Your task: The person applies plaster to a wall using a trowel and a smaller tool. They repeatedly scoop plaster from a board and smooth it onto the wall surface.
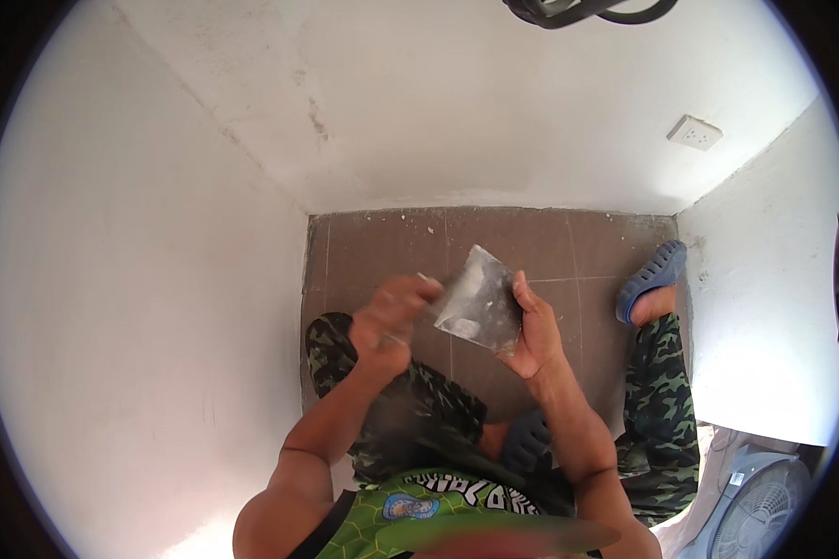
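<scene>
My right hand (pixel 536 326) holds a flat grey metal blade (pixel 480 300), like a wide scraper or trowel, smeared with whitish paste, by its right edge. My left hand (pixel 391 317) is closed and blurred just left of the blade, with a thin pale tool tip (pixel 426 279) sticking out of it and touching the blade's left edge. Both hands hover above a brown tiled floor (pixel 382 242) in a narrow white-walled corner. My camouflage trousers (pixel 657 391) and blue slippers (pixel 651 276) show below and to the right.
White plastered walls close in on the left (pixel 158 279), back (pixel 457 112) and right (pixel 764 307). A white wall socket (pixel 694 132) sits on the back wall. A grey fan (pixel 760 508) stands at lower right.
</scene>
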`<state>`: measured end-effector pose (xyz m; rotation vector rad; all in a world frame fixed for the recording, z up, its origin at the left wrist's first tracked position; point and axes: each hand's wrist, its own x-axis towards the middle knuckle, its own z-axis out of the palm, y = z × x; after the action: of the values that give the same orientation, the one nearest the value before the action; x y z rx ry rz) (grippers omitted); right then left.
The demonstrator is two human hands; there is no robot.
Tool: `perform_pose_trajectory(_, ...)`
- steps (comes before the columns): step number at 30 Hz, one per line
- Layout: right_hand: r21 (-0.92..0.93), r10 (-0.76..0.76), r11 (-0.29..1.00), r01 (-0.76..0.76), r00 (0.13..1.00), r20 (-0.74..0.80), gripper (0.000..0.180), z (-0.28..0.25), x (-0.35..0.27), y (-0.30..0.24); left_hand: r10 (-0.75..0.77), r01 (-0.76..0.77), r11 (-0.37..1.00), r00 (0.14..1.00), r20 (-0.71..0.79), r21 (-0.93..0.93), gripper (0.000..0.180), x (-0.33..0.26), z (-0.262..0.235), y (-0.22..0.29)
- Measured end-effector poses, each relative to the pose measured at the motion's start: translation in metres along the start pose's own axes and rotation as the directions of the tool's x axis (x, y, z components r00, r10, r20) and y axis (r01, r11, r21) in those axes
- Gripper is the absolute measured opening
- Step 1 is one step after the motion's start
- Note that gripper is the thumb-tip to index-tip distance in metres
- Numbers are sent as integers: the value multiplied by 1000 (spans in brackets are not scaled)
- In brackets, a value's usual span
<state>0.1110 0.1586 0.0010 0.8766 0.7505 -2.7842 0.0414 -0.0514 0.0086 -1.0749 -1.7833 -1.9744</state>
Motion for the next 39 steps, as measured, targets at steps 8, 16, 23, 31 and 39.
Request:
perform_pose_trajectory(8, 176, -439, 893, 415, 889, 128, 33, -52, 72, -38, -254, 287, 914, 956, -144, 288, 16, -26, -85, -47)
perform_pose_trajectory(16, 61, -415, 887, 458, 847, -332, 29, -75, 239, -29, -462, 346, 876, 802, -379, -336, 32, -43, -129, -54)
perform_pose_trajectory(23, -46, -560, 824, 564, 800, -215, 35, -74, 231, -26, -536, 430, 841, 744, -400, -327, 32, -109, -131, -57)
perform_pose_trajectory(31, -45, -708, 697, 716, 677, -198, 36, -70, 236, -25, -610, 372, 771, 666, -430, -517, 33, -117, -136, -65)
perform_pose_trajectory(39, 7, -531, 837, 547, 816, -228, 32, -59, 249, 1, -628, 358, 745, 660, -412, -563, 33, -115, -133, -62)
